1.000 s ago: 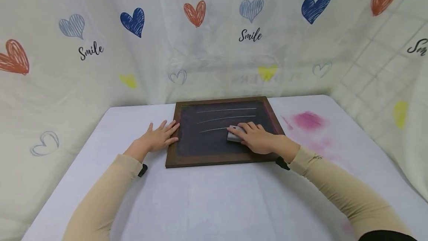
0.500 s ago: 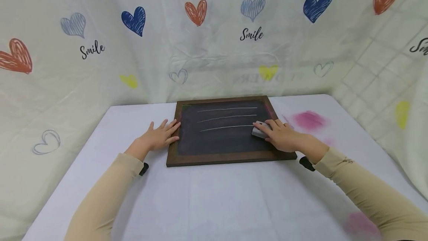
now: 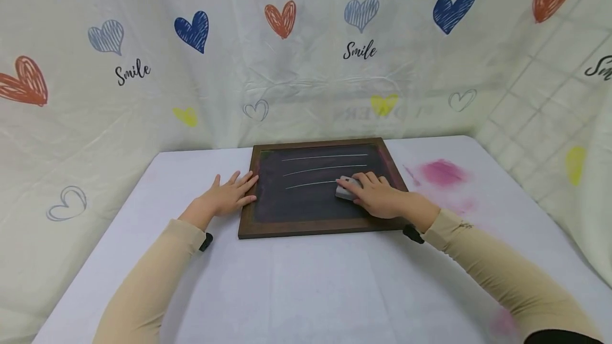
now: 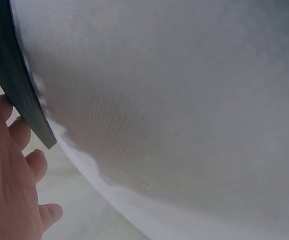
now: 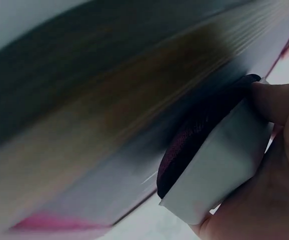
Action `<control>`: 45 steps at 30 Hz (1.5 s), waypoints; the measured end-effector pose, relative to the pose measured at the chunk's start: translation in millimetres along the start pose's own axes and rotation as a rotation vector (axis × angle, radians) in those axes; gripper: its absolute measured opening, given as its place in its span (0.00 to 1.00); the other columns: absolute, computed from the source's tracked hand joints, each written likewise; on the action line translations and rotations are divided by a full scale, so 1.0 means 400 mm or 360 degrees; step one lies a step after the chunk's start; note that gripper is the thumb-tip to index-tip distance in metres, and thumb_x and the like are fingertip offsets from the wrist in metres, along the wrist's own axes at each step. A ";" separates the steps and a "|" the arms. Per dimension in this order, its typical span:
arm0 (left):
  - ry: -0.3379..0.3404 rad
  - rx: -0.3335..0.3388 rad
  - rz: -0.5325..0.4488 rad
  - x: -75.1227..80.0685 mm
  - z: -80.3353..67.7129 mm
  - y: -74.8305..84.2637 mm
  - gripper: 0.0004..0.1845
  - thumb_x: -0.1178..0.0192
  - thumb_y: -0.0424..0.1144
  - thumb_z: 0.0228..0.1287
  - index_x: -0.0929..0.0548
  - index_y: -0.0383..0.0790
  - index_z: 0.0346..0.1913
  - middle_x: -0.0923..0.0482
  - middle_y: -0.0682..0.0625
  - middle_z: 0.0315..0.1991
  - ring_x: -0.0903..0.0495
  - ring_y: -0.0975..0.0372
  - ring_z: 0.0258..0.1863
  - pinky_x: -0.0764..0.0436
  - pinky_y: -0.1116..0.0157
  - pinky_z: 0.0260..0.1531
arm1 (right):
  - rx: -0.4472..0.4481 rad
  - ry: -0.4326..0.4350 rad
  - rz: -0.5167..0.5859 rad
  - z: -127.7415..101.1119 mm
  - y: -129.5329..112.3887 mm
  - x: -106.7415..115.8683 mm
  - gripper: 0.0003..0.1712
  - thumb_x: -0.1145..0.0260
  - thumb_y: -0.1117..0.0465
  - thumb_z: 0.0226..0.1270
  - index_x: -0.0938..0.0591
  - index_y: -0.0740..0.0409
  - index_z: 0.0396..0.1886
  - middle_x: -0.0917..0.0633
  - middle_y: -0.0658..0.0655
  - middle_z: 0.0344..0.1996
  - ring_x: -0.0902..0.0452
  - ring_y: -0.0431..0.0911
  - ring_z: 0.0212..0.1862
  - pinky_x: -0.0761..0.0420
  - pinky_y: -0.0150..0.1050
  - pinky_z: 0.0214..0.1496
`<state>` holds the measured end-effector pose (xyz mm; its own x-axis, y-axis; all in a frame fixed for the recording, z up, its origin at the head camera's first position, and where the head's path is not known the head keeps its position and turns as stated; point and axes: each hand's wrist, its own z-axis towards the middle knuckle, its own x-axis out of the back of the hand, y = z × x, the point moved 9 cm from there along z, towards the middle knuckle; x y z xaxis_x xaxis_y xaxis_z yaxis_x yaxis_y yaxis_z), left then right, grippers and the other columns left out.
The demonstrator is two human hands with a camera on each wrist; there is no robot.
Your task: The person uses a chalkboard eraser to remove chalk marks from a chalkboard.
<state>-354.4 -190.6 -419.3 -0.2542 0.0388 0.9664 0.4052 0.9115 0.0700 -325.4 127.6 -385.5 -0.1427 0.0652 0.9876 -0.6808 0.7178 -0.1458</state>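
Wood-framed board (image 3: 306,211) flat on table (image 3: 306,280). R hand (image 3: 377,198) grips eraser (image 3: 345,189) on board's 3rd chalk line (image 3: 308,184). L hand (image 3: 224,197) w/ fingers straight, spread, pressing frame's left edge.

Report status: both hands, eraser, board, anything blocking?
Left hand flat, steadying chalkboard at its left frame. Right hand grips eraser, pressed on the lowest chalk line. Two lines above intact. Nothing in the way.
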 end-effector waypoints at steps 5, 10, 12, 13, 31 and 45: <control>0.0004 0.0004 0.0001 0.005 0.000 0.001 0.38 0.59 0.60 0.82 0.53 0.46 0.84 0.58 0.43 0.83 0.60 0.43 0.81 0.63 0.29 0.69 | 0.0116 -0.0078 -0.0041 0.073 -0.087 -0.012 0.35 0.45 0.58 0.84 0.46 0.49 0.84 0.36 0.69 0.71 0.40 0.64 0.69 0.33 0.64 0.62; 0.0004 0.0007 0.0011 0.011 0.003 0.002 0.38 0.58 0.59 0.82 0.53 0.45 0.84 0.58 0.43 0.83 0.61 0.43 0.81 0.63 0.29 0.69 | 0.0174 -0.0153 -0.0070 0.134 -0.168 -0.020 0.36 0.47 0.57 0.84 0.48 0.48 0.84 0.38 0.67 0.73 0.41 0.63 0.71 0.34 0.63 0.65; 0.0002 0.0011 0.0018 0.012 0.006 0.001 0.38 0.59 0.59 0.82 0.53 0.46 0.84 0.58 0.43 0.83 0.61 0.43 0.81 0.63 0.29 0.69 | 0.0177 -0.0193 -0.0094 0.156 -0.195 -0.026 0.36 0.48 0.56 0.85 0.49 0.46 0.85 0.39 0.66 0.74 0.42 0.62 0.72 0.35 0.63 0.67; 0.0003 0.0012 0.0021 0.012 0.007 0.001 0.38 0.59 0.59 0.82 0.53 0.46 0.84 0.58 0.43 0.83 0.61 0.43 0.81 0.63 0.29 0.69 | 0.0178 -0.0211 -0.0111 0.167 -0.207 -0.030 0.36 0.49 0.55 0.85 0.50 0.45 0.85 0.39 0.66 0.74 0.43 0.62 0.73 0.36 0.62 0.68; -0.0015 -0.0005 0.0081 -0.008 0.010 -0.002 0.37 0.58 0.57 0.83 0.53 0.47 0.84 0.58 0.45 0.84 0.59 0.43 0.81 0.60 0.29 0.69 | 0.0225 -0.0307 -0.0345 0.282 -0.354 -0.072 0.38 0.52 0.51 0.86 0.58 0.35 0.85 0.41 0.59 0.77 0.44 0.55 0.75 0.34 0.56 0.71; -0.0005 0.0013 0.0049 -0.008 0.011 -0.008 0.39 0.59 0.62 0.81 0.52 0.47 0.84 0.57 0.44 0.83 0.59 0.43 0.81 0.61 0.29 0.69 | 0.0222 -0.0238 -0.0207 0.222 -0.247 -0.056 0.37 0.50 0.53 0.86 0.53 0.41 0.85 0.40 0.63 0.76 0.42 0.58 0.73 0.34 0.59 0.69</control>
<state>-358.9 -191.7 -423.9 -0.2447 0.0682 0.9672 0.4056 0.9133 0.0382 -318.8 -6.3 -398.4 -0.1451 -0.1325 0.9805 -0.7914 0.6103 -0.0347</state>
